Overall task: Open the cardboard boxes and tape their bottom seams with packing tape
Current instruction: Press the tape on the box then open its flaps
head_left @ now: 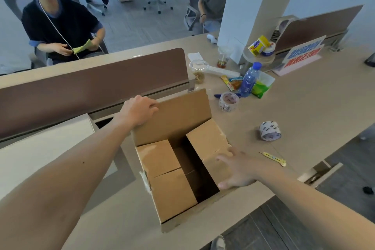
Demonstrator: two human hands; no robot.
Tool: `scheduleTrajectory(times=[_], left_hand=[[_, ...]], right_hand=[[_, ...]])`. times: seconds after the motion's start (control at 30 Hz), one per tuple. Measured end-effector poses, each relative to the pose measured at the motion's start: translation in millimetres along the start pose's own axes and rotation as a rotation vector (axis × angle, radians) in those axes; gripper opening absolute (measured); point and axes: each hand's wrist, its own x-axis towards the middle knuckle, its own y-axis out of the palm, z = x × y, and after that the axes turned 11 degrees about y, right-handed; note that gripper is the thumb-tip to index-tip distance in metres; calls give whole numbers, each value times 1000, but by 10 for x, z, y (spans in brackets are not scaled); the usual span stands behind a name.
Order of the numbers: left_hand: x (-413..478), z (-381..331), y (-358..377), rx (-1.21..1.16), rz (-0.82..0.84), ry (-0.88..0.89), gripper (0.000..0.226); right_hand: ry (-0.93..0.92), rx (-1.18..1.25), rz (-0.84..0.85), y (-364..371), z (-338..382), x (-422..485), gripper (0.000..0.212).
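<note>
- Nearest the lens: left arm [67, 172], stretched forward across the picture to the box's far side.
- Desk [314, 111] — broad, pale, bearing all that follows.
- Box [174, 191] at the desk's near edge, between the two hands, open end up. Far flap [174, 116] upright; two side flaps folded inward with a dark gap between, seam not yet taped. Probably empty and light: stiff along walls and creases, floppy toward flap tips, likely to skid on the smooth desk when pressed. Best taken at a flap's fold or a corner, not mid-panel.
- Left hand [140, 110] at the far flap's top left edge, fingers curled over it, gripping.
- Right hand [237, 170] over the right side flap, fingers straight and spread, holding nothing; blurred, so touching or just above — cannot tell.
- Tape roll [269, 130] lying on the desk right of the box, apart from it; second roll [228, 101] farther back. Both untouched.
- Knife [273, 158], yellow and slim, on the desk near the right hand.
</note>
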Motion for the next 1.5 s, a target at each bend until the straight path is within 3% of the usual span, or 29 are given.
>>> scheduleTrajectory(times=[0.07, 0.17, 0.4, 0.6, 0.73, 0.97, 1.1, 1.2, 1.3, 1.5], left_hand=[[-13, -9, 245, 101, 32, -81, 45], [-77, -103, 582, 179, 51, -171, 62], [-374, -377, 1112, -57, 204, -217, 77], [-513, -646, 1071, -99, 13, -153, 68], [-689, -1060, 1116, -36, -6, -139, 61], [-868, -1362, 1279, 183, 398, -135, 61], [-861, -1458, 1226, 230, 480, -153, 54], [-816, -1541, 1045, 149, 407, -197, 41], [-788, -1600, 765, 54, 290, -243, 24], [-873, -1597, 335, 198, 248, -241, 12]], right_hand=[[53, -8, -37, 185, -26, 83, 97], [91, 21, -107, 541, -92, 215, 98], [98, 62, -303, 807, -86, 420, 91], [91, -76, -379, 551, 53, 553, 101], [-64, -194, -452, 360, 115, 683, 91], [-245, -432, -471, 268, 170, 973, 72], [-407, -498, -462, 288, 185, 1062, 55], [-473, -528, -475, 235, 181, 1071, 46], [-521, -551, -468, 108, 177, 994, 52], [-651, -562, -541, -232, 110, 762, 54]])
